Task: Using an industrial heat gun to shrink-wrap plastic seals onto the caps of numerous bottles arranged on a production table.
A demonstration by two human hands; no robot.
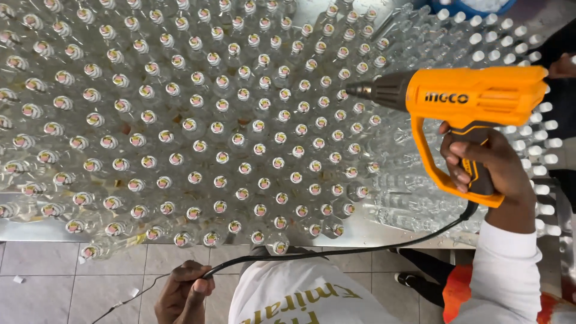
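Observation:
My right hand (483, 171) grips the handle of an orange heat gun (474, 96). Its dark nozzle (375, 91) points left at the tops of several clear bottles (240, 120) standing in tight rows on a metal table (384, 231). Most bottle caps carry printed seals. Down by the floor, my left hand (183, 294) pinches the gun's black cord (336, 252), which runs from the handle across the table's front edge.
Bottles with plain white caps (516, 42) stand at the right. Another person's hand (563, 66) shows at the far right edge. A blue tub (474, 7) sits at the top. Grey floor tiles (60, 288) lie below the table.

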